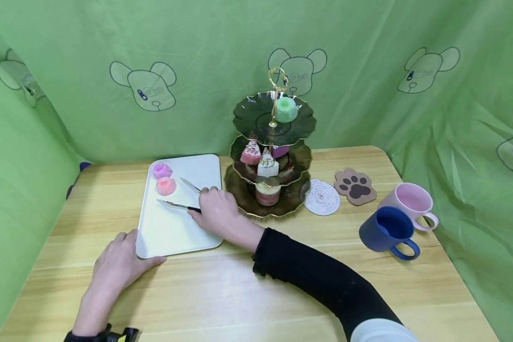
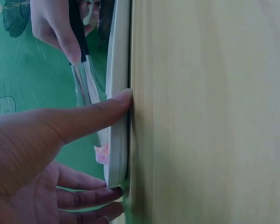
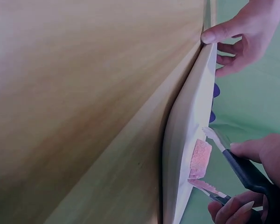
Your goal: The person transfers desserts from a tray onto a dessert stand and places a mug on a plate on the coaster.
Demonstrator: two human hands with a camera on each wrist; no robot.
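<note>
My right hand (image 1: 219, 209) holds a pair of tongs (image 1: 177, 204) with black handles and metal tips. The tips are spread apart over the white tray (image 1: 175, 235). Between them in the right wrist view is a round pink cake (image 3: 200, 158), apart from at least the upper tip. A purple cake (image 1: 162, 170) lies just behind the pink cake (image 1: 166, 186) on the tray. At the tray's front left corner, my left hand (image 1: 118, 260) holds the rim, thumb along the front edge and fingers at the left side.
Right of the tray stands a dark three-tier stand (image 1: 256, 111) with a green cake (image 1: 286, 110) on top and cake slices (image 1: 268, 164) below. Farther right are a woven coaster (image 1: 322, 197), a paw-shaped coaster (image 1: 355, 186), a pink mug (image 1: 410, 199) and a blue mug (image 1: 384, 230).
</note>
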